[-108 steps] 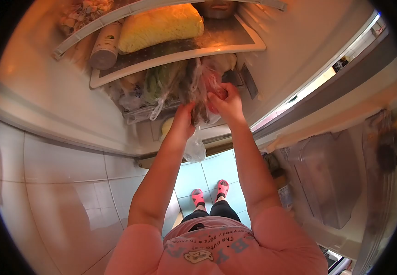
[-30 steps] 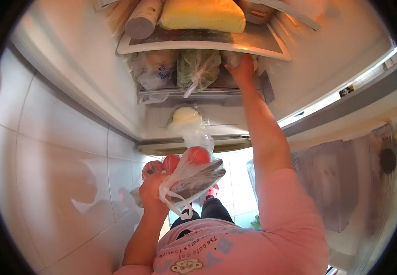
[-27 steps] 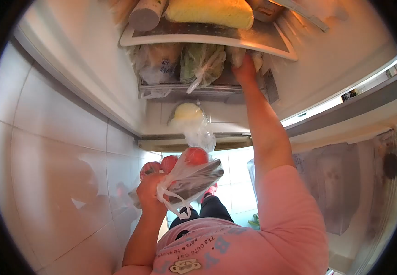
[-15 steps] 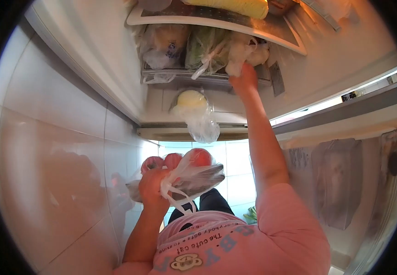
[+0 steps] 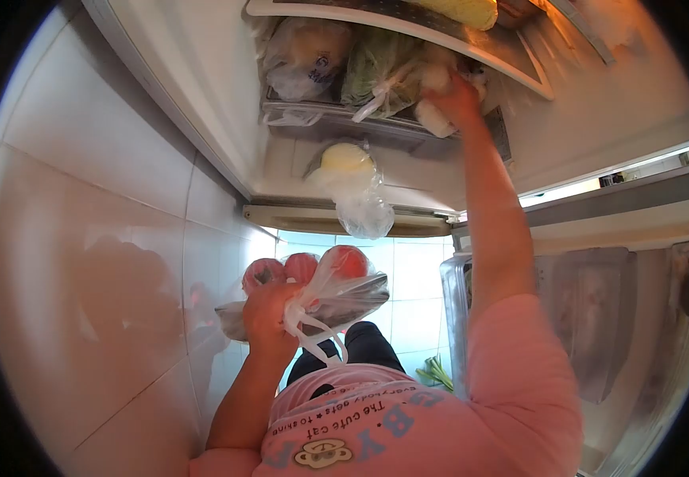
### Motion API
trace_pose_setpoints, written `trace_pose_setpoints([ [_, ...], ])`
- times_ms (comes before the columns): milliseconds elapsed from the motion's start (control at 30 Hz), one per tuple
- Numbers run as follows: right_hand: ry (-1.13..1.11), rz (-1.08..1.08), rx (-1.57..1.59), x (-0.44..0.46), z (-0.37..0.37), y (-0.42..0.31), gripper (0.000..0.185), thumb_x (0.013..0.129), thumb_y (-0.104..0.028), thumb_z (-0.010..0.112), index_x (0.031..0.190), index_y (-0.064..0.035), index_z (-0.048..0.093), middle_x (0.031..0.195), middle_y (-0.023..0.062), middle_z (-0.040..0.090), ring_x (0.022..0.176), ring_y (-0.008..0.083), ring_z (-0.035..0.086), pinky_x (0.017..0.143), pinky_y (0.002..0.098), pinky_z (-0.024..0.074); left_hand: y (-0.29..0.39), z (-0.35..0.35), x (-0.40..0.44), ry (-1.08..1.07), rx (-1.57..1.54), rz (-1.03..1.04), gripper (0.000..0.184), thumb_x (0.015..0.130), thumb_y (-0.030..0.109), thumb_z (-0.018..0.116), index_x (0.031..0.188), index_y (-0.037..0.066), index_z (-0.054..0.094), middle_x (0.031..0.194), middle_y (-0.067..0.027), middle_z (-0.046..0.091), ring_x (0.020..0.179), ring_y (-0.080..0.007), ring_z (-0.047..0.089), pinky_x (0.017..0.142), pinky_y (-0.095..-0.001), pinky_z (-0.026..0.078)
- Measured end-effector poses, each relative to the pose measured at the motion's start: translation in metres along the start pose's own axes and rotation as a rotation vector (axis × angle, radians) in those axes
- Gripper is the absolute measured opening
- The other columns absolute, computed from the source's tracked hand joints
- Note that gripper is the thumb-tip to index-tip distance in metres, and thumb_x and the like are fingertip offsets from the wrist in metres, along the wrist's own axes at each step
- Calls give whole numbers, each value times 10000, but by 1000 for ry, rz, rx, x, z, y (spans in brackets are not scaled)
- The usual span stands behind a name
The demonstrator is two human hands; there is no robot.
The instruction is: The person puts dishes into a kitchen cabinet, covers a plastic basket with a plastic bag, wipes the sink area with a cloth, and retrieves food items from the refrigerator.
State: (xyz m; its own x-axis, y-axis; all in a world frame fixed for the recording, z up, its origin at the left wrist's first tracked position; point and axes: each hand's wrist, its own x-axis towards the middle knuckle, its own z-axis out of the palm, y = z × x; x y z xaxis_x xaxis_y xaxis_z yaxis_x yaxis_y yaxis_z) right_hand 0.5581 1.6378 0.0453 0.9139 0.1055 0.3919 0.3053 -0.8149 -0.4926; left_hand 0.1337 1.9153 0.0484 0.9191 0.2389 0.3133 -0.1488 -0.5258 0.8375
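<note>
My left hand [image 5: 271, 314] is closed on clear plastic bags in front of my body. One bag shows round red items [image 5: 348, 262], another a long dark item [image 5: 352, 298]. Inside the fridge, my right hand [image 5: 457, 102] is closed at a pale item in thin plastic [image 5: 435, 118], at the right end of the lower compartment. Left of it lie a bag with green vegetables [image 5: 378, 75] and a whitish bag with blue print [image 5: 310, 60]. Below the compartment sits a pale yellow round item [image 5: 348, 160] in a clear bag.
A glass shelf with a white rim [image 5: 408, 30] lies above my right hand. The open fridge door with clear bins [image 5: 591, 318] stands at the right. A tiled wall [image 5: 90, 262] rises at the left. Green stalks [image 5: 435, 372] lie on the floor by the door.
My left hand has drawn the bags out of the fridge to my body. My right hand has shifted among the bags in the compartment, and the pale item now sits lower. The view has tilted down.
</note>
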Motion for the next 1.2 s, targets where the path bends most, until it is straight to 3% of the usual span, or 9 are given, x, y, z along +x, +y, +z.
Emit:
trace_pose_setpoints([
  [200, -802, 83, 1102, 21, -36, 82, 388, 879, -232, 575, 1208, -35, 515, 1138, 158, 581, 1001, 272, 582, 853, 416, 496, -7, -4, -8, 49, -58, -30, 358, 582, -56, 664, 924, 43, 627, 897, -154, 646, 811, -351, 612, 753, -430, 474],
  [267, 137, 371, 1310, 5, -9, 75, 306, 923, -103, 476, 1221, -37, 484, 1098, 122, 563, 1016, 300, 550, 873, 447, 481, -12, -4, -13, 46, -44, -40, 374, 570, -57, 664, 928, 42, 623, 900, -161, 644, 823, -357, 611, 755, -430, 473],
  [600, 239, 571, 1469, 18, -11, 70, 366, 957, -254, 376, 1197, 9, 459, 1141, 192, 532, 1065, 376, 526, 918, 547, 443, -9, -7, -9, 64, -46, -5, 358, 573, -49, 667, 916, 36, 614, 874, -168, 641, 797, -360, 605, 723, -428, 469],
  [667, 236, 572, 1623, 17, -15, 43, 337, 936, -214, 394, 1168, 16, 475, 1112, 203, 545, 1025, 386, 539, 924, 549, 437, -11, -8, -9, 63, 21, 32, 243, 680, -30, 711, 896, 15, 608, 834, -105, 633, 749, -214, 626, 693, -303, 501],
  [800, 244, 657, 1347, 20, -6, 9, 381, 899, -239, 497, 1174, 24, 488, 1146, 210, 533, 1069, 386, 518, 960, 518, 413, -10, -8, -10, 60, 35, 37, 246, 684, -29, 710, 903, 14, 604, 840, -104, 628, 751, -205, 624, 683, -301, 500],
  [867, 269, 349, 833, 16, 7, 2, 548, 830, -305, 653, 1217, 41, 477, 1192, 199, 505, 1145, 344, 483, 991, 444, 391, -7, -8, -10, 68, -29, -13, 328, 601, -54, 669, 911, 35, 612, 854, -159, 635, 782, -351, 608, 718, -424, 473],
  [1067, 511, 109, 249, -37, 4, -21, 641, 785, -321, 726, 1278, -6, 466, 1225, 177, 511, 1160, 301, 491, 998, 396, 371, -18, -5, -19, 88, -92, -127, 316, 609, -51, 682, 907, 37, 622, 854, -149, 641, 778, -331, 611, 711, -410, 477],
  [1133, 555, 7, 386, -77, -5, -49, 621, 755, -273, 764, 1250, -18, 488, 1255, 153, 492, 1155, 291, 491, 1005, 402, 367, -23, -4, -21, 81, -117, -130, 306, 609, -48, 687, 896, 40, 629, 851, -145, 643, 779, -328, 612, 711, -408, 478],
  [1200, 310, 66, 595, -125, -2, -78, 636, 689, -218, 804, 1221, -39, 506, 1266, 164, 478, 1175, 303, 465, 1012, 417, 361, -25, -3, -20, 73, -142, -132, 296, 608, -46, 692, 886, 43, 637, 848, -142, 645, 781, -326, 613, 711, -406, 479],
])
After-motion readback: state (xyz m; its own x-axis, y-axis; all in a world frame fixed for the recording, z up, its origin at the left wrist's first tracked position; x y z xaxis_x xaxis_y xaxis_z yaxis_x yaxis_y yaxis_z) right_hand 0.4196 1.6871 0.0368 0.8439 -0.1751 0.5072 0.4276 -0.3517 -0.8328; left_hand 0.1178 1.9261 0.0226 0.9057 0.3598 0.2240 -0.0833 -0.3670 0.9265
